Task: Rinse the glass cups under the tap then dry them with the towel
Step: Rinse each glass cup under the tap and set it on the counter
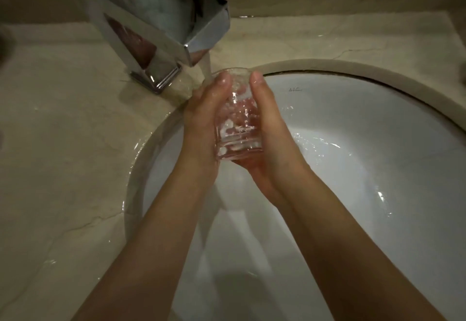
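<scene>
A clear glass cup (235, 116) sits between both hands over the back-left part of the white sink (378, 149), its mouth tilted away toward the chrome tap (161, 33). The left hand (201, 118) wraps its left side and the right hand (267, 129) cups its right side and base — thumbs lie along the upper wall, fingers curl beneath. A stream of water (206, 66) falls from the spout just at the cup's left rim. The wet marble counter (63, 131) surrounds the sink — droplets glisten near its left edge.
</scene>
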`<state>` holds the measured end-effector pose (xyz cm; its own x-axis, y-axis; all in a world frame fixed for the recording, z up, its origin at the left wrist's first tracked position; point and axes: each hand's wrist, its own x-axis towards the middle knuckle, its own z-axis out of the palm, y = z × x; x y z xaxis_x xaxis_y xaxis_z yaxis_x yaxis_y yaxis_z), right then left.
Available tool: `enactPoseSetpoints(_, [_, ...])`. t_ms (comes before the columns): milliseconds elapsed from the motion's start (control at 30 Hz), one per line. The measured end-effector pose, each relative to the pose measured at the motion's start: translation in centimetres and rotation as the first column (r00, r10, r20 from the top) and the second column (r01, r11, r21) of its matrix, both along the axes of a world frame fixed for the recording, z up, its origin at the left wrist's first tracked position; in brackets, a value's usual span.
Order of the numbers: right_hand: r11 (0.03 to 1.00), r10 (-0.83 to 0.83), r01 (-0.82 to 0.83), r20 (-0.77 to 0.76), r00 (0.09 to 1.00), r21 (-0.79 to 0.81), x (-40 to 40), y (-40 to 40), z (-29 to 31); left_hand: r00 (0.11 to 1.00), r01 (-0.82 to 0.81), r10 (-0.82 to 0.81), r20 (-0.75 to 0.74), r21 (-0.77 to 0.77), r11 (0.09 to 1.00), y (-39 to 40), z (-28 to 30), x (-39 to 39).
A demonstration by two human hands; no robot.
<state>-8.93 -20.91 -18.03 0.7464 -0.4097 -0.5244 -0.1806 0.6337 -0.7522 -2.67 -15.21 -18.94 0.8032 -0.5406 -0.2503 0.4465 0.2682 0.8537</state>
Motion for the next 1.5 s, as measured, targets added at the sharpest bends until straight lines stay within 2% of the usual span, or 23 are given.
enactPoseSetpoints(133, [0.983,-0.024,0.014,0.051,0.998,0.185,-0.3,-0.2,0.1,0.995,0.024,-0.024,-0.092,0.003,1.000,-0.3,0.8,0.0])
enactPoseSetpoints(200, [0.980,-0.034,0.017,0.079,0.996,0.198,-0.3,-0.4,0.1,0.990,0.052,-0.056,-0.131,-0.035,0.998,-0.4,1.3,-0.1])
enactPoseSetpoints(333, [0.992,-0.029,0.026,0.018,0.999,0.126,-0.3,-1.0,-0.1,0.991,0.130,-0.125,-0.051,0.102,0.986,0.2,1.2,0.0])
enactPoseSetpoints(433, [0.994,-0.046,0.051,-0.046,0.998,0.100,-0.9,-1.2,-0.4,0.985,0.108,-0.140,0.102,0.270,0.957,0.8,1.2,0.0])
enactPoseSetpoints(500, [0.998,-0.037,0.041,-0.063,0.997,0.054,-1.3,-1.3,-0.4,0.971,0.071,-0.129,0.199,0.275,0.959,1.2,1.2,0.0])
enactPoseSetpoints(633, [0.999,-0.008,0.001,-0.130,0.991,-0.054,-2.0,-2.1,0.0,0.953,0.053,-0.130,0.273,0.272,0.961,1.8,1.1,0.3])
enactPoseSetpoints(900, [0.989,0.053,-0.075,-0.163,0.985,-0.131,-2.1,-3.2,2.2,0.952,0.047,-0.126,0.280,0.274,0.961,1.9,1.8,0.3])
enactPoseSetpoints(1100, [0.949,0.074,-0.121,-0.165,0.984,-0.292,-1.9,-3.8,4.3,0.972,0.020,-0.074,0.223,0.236,0.972,2.4,3.2,-0.2])
enactPoseSetpoints(1500, [0.883,0.135,-0.139,-0.041,0.990,-0.448,3.2,-5.0,10.0,0.984,-0.012,-0.036,0.173,0.266,0.964,2.2,5.0,-0.6])
